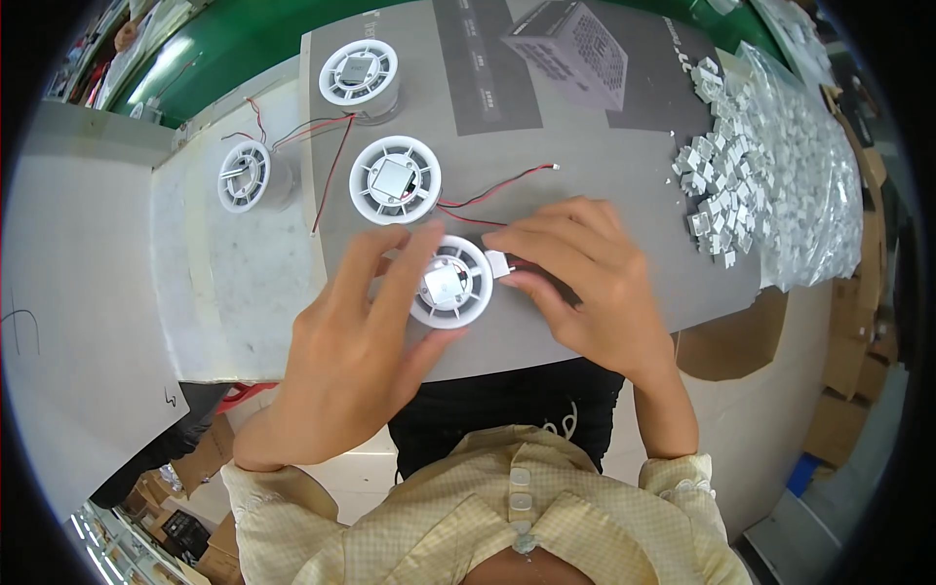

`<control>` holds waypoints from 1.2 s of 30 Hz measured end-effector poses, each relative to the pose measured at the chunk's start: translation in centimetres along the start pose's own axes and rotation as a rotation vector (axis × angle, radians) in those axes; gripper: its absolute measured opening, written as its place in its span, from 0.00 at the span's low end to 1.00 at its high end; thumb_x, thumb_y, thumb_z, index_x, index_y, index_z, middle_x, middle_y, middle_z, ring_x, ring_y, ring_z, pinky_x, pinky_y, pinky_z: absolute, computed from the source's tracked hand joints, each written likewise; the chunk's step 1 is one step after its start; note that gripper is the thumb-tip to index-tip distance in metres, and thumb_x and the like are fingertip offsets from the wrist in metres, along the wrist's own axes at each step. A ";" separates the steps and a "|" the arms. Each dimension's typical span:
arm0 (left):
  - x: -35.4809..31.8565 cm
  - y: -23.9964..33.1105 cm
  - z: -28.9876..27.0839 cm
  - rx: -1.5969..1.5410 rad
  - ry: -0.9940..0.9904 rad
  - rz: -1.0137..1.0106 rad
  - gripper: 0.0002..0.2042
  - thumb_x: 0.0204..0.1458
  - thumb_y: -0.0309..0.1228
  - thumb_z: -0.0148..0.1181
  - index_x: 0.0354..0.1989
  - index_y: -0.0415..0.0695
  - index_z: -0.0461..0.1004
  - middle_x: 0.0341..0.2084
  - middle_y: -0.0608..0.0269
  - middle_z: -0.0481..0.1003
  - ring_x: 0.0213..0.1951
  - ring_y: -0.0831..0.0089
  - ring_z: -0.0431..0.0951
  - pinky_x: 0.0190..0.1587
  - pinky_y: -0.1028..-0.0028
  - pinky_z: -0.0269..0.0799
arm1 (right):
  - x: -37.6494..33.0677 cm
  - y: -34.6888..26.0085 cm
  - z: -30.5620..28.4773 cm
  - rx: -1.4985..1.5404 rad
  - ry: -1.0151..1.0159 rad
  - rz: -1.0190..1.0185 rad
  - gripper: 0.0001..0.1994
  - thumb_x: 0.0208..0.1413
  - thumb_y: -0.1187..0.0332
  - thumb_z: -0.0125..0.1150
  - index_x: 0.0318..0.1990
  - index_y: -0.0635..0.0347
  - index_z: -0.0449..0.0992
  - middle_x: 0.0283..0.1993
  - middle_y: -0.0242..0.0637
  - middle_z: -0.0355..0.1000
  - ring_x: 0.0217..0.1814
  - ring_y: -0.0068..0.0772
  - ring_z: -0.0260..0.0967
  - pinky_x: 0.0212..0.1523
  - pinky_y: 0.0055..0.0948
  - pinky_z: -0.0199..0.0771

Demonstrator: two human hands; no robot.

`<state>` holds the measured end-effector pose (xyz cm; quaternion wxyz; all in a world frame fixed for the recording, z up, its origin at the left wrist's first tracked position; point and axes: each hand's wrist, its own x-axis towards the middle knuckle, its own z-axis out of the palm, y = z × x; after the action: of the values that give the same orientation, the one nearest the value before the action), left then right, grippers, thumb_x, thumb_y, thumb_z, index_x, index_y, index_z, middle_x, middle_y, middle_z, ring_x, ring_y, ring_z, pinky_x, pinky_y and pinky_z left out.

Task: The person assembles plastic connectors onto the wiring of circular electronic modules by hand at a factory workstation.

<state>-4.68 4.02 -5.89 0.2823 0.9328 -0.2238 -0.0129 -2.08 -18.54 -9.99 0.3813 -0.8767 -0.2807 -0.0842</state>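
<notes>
My left hand (351, 336) is wrapped round a white round lamp-like housing (472, 305) with a spoked rim and a square plate at its centre. At the housing's right side, my right hand (597, 283) pinches a small white plastic piece (499, 263) between thumb and fingers. Dark and red wires run under that hand beside the piece. Whether the piece touches the rim, I cannot tell. Just beyond stands a similar housing (395, 180), its red and black wires (497, 187) stretched to the right and ending in a small plug.
Farther back is another white housing (359, 73); one more (244, 177) stands at the left on a pale board (234, 292). Small white plastic pieces (721, 185) lie heaped at the right, against a clear bag (809, 195) full of them. The grey printed work surface (585, 156) lies beneath.
</notes>
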 end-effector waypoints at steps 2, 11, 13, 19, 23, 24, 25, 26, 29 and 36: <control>-0.1 -0.3 0.3 -0.056 0.001 -0.005 0.34 0.41 0.27 0.74 0.60 0.41 0.69 0.50 0.50 0.69 0.42 0.54 0.78 0.37 0.64 0.78 | -0.2 0.1 0.6 0.053 0.031 0.008 0.18 0.42 0.76 0.72 0.44 0.58 0.82 0.41 0.36 0.79 0.45 0.42 0.73 0.48 0.36 0.73; -0.3 -1.5 0.7 -0.181 -0.019 0.012 0.33 0.42 0.27 0.73 0.61 0.40 0.69 0.49 0.50 0.68 0.42 0.54 0.78 0.38 0.63 0.76 | -1.3 0.7 1.8 0.312 0.063 0.093 0.15 0.45 0.79 0.72 0.43 0.64 0.81 0.37 0.40 0.76 0.36 0.34 0.76 0.36 0.29 0.77; -0.3 -1.5 0.6 -0.176 -0.021 0.021 0.33 0.42 0.27 0.73 0.61 0.40 0.69 0.49 0.50 0.68 0.43 0.54 0.78 0.39 0.63 0.76 | -1.4 0.7 1.8 0.340 0.053 0.074 0.15 0.45 0.79 0.72 0.43 0.64 0.81 0.37 0.40 0.75 0.35 0.32 0.76 0.35 0.29 0.77; -0.6 -1.9 0.5 -0.227 -0.022 0.013 0.34 0.39 0.21 0.72 0.61 0.41 0.70 0.45 0.52 0.69 0.42 0.56 0.76 0.38 0.63 0.75 | -1.1 -0.2 1.5 0.269 0.036 0.088 0.16 0.44 0.79 0.72 0.43 0.64 0.81 0.36 0.40 0.75 0.34 0.36 0.75 0.35 0.29 0.76; -0.8 -2.1 0.5 -0.260 -0.016 -0.031 0.34 0.38 0.20 0.72 0.60 0.41 0.71 0.43 0.53 0.69 0.40 0.58 0.75 0.38 0.65 0.75 | -1.0 0.1 1.8 0.270 0.049 -0.003 0.16 0.43 0.78 0.73 0.43 0.64 0.81 0.35 0.40 0.75 0.34 0.38 0.74 0.34 0.31 0.75; -0.8 -2.2 0.5 -0.273 -0.006 -0.041 0.34 0.38 0.20 0.72 0.60 0.41 0.71 0.42 0.53 0.69 0.39 0.59 0.74 0.38 0.66 0.74 | -1.0 0.2 2.0 0.246 0.072 -0.052 0.16 0.43 0.78 0.73 0.43 0.64 0.80 0.35 0.40 0.75 0.34 0.39 0.73 0.33 0.31 0.75; -0.9 -2.3 0.5 -0.271 -0.009 -0.043 0.34 0.38 0.20 0.72 0.60 0.41 0.71 0.42 0.53 0.69 0.39 0.59 0.74 0.38 0.66 0.74 | -1.1 0.0 2.1 0.250 0.074 -0.049 0.16 0.43 0.78 0.73 0.43 0.64 0.80 0.35 0.40 0.75 0.34 0.39 0.73 0.33 0.31 0.75; -1.0 -2.3 0.6 -0.284 0.008 -0.043 0.34 0.38 0.20 0.73 0.60 0.42 0.72 0.42 0.54 0.69 0.39 0.60 0.74 0.38 0.67 0.74 | -1.2 -0.2 2.3 0.241 0.091 -0.043 0.16 0.43 0.78 0.72 0.43 0.64 0.80 0.36 0.40 0.75 0.34 0.39 0.73 0.32 0.31 0.74; -1.1 -2.8 0.5 -0.276 0.014 -0.024 0.34 0.37 0.20 0.73 0.60 0.42 0.72 0.42 0.54 0.69 0.39 0.61 0.74 0.36 0.69 0.74 | -1.3 -1.0 2.2 0.231 0.085 -0.015 0.16 0.44 0.78 0.72 0.43 0.65 0.79 0.36 0.40 0.74 0.34 0.39 0.73 0.32 0.32 0.74; -1.4 -3.5 0.3 -0.309 0.001 -0.038 0.35 0.37 0.21 0.75 0.60 0.43 0.73 0.41 0.56 0.69 0.39 0.65 0.74 0.36 0.74 0.75 | -0.3 -0.5 1.3 0.303 -0.035 -0.085 0.17 0.43 0.79 0.71 0.44 0.65 0.78 0.36 0.40 0.72 0.33 0.40 0.72 0.33 0.34 0.73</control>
<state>-4.56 7.05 -8.20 0.4221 0.8824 -0.2014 -0.0519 -2.63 -17.50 -10.67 0.5002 -0.7979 -0.3337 -0.0418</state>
